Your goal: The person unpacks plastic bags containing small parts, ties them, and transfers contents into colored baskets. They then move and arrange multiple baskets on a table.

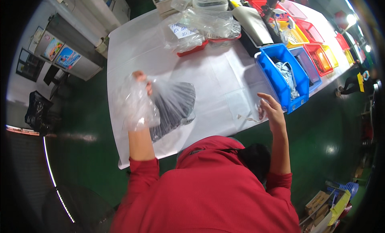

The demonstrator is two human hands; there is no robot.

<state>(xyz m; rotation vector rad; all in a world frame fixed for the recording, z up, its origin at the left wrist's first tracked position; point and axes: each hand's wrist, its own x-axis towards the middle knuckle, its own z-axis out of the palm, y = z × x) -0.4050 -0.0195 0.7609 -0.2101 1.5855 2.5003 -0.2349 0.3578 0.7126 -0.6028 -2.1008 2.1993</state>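
A clear plastic bag (174,100) with dark contents rests on the white-covered table, left of the middle. My left hand (140,77) is closed around its gathered neck, and the loose, crumpled top of the bag drapes over my wrist and hides most of the hand. At the table's right front edge is my right hand (271,109), fingers curled inward. A thin pale strip (249,118) lies by its fingertips. What the fingers pinch is too small to make out. A flat clear plastic sheet or bag (237,100) lies beside that hand.
Right of my right hand stands a blue bin (285,78) holding a pale cloth-like bundle. Red and yellow bins (319,58) line the table's right side. Toward the back are plastic-covered red trays (192,49), a grey-black device (252,24) and stacked clear containers (210,1).
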